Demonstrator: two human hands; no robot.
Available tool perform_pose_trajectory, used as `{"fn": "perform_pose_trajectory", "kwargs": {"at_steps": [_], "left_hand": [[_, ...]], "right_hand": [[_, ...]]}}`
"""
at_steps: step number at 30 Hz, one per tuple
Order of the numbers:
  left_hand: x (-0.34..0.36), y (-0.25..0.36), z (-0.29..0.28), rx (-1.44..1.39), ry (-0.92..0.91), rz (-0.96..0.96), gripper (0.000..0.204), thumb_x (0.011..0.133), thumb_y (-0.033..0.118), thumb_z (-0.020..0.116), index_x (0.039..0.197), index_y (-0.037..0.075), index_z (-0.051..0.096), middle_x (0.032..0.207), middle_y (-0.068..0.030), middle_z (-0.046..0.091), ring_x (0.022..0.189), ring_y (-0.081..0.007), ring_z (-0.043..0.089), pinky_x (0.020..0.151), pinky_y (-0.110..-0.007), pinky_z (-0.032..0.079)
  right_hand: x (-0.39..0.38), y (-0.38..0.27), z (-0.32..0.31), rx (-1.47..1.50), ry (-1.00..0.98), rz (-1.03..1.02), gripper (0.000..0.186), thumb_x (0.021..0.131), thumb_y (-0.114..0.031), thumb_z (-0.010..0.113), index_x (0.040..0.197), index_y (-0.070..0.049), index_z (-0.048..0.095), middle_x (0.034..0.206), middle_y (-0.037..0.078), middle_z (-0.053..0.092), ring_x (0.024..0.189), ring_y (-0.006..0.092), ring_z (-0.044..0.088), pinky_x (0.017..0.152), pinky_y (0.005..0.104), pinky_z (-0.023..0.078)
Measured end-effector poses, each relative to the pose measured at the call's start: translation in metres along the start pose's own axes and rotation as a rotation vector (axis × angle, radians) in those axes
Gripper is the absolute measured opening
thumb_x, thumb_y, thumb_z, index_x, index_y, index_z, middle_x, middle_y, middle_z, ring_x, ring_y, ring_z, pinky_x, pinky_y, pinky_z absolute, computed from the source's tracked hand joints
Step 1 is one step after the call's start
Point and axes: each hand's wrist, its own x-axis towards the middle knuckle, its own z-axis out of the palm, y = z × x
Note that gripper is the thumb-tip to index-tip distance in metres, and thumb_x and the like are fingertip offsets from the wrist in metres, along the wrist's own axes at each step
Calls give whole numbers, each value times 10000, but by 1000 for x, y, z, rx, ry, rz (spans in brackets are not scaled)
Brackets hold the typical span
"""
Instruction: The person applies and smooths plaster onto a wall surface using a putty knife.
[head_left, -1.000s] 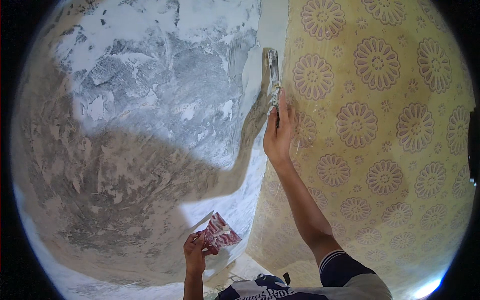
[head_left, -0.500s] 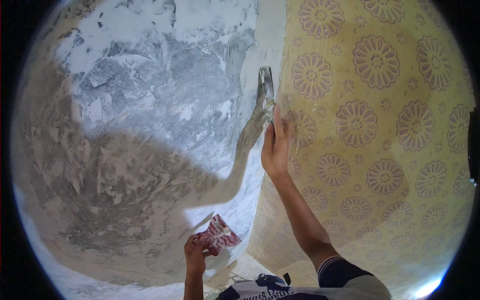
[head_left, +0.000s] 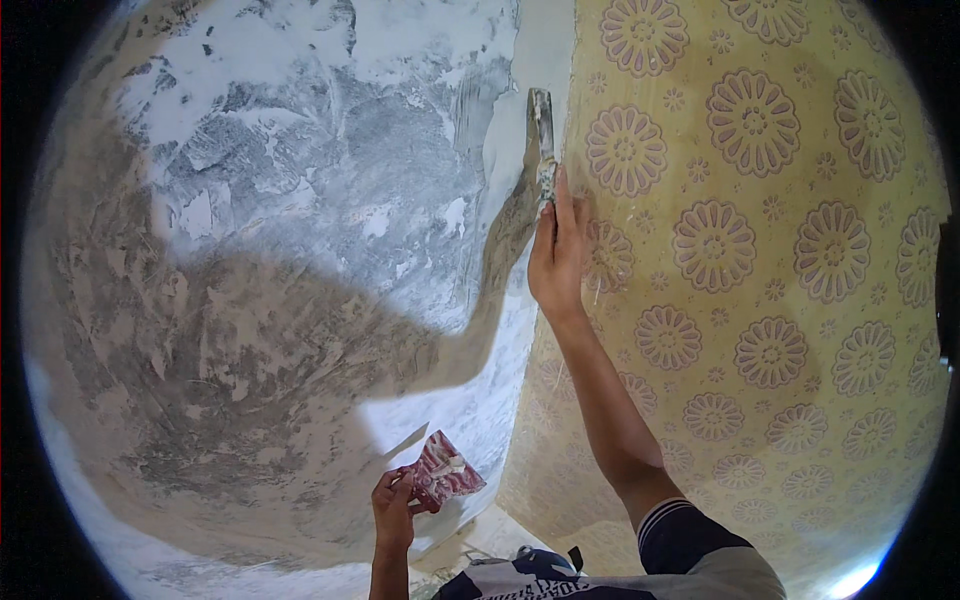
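My right hand is closed around the handle of a putty knife, its arm stretched up the wall. The knife's blade points upward and lies at or close to the pale strip of wet plaster beside the wallpaper edge. Lower down, my left hand grips a small red board by its left edge. White plaster is smeared over the board, with a lump near its middle.
Left of the strip spreads a rough grey and white plastered wall, partly in shadow. To the right is yellow wallpaper with round flower patterns. A bright light shows at the lower right.
My right hand and the putty knife have moved up along the strip, and the blade has turned more edge-on. My left hand and the red board have hardly moved.
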Motion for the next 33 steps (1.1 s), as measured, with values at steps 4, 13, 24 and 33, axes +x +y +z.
{"fn": "perform_pose_trajectory", "kwargs": {"at_steps": [4,13,24,33], "left_hand": [[-1,-3,-4,17,-4,-13,185,995,175,600,1085,13,609,757,-75,654,568,-211,659,509,-398,590],[-7,11,9,10,-37,-16,191,989,176,608,1086,11,604,761,-82,657,569,-206,655,517,-393,591],[-8,4,3,71,-26,-22,232,1003,194,580,1110,-11,590,769,-85,656,595,-197,657,542,-383,596],[-7,3,4,59,-18,-15,247,992,186,597,1115,-28,585,758,-77,644,589,-200,650,529,-390,594]], "right_hand": [[-46,2,5,-33,-20,-1,538,1029,-48,443,1556,-40,333,1096,187,453,918,272,469,879,378,423],[-11,13,-3,-55,74,-86,552,1012,-24,443,1552,-23,328,1055,194,458,923,298,466,893,395,420],[-63,-11,8,29,-37,41,576,1009,-6,433,1569,-65,314,1104,196,455,942,290,493,871,389,453],[3,-4,-2,-79,116,-113,498,1039,-59,414,1530,-7,357,1036,198,503,944,284,464,909,389,403]]}}
